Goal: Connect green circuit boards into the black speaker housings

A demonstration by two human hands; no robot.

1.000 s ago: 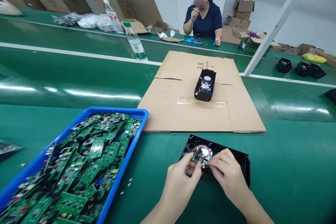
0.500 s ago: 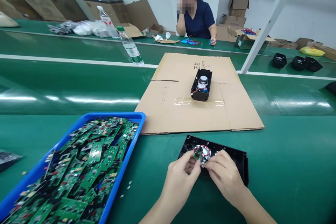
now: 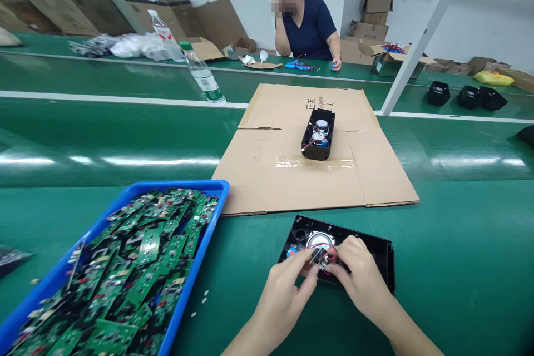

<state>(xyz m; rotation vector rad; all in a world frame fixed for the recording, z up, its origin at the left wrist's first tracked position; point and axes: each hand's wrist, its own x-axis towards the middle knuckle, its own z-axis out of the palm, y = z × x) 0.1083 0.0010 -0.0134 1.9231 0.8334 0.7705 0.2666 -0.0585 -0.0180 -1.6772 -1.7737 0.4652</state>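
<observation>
A small green circuit board (image 3: 319, 257) is pinched between the thumb and fingers of my left hand (image 3: 283, 292). Against the board's right edge, my right hand (image 3: 361, 272) is closed at the end of a looped red wire (image 3: 334, 251); the fingertips hide the wire's tip. Both hands are above a black plastic speaker housing (image 3: 377, 261), which lies open side up on the green bench. Inside it sits a round speaker (image 3: 320, 238), with a small blue part (image 3: 292, 252) to its left. My hands cover the housing's near middle.
Left of my hands stands a blue tray (image 3: 223, 192) heaped with circuit boards (image 3: 152, 245). Ahead, a second housing with speakers (image 3: 319, 134) lies on a cardboard sheet (image 3: 250, 178). A water bottle (image 3: 204, 78) stands beyond the tray. A person (image 3: 308, 28) sits across the bench.
The board has tilted between my fingers. My right fingers have shifted lower beside it, and the wire loop now lies closer to them. More of the speaker and the blue part shows.
</observation>
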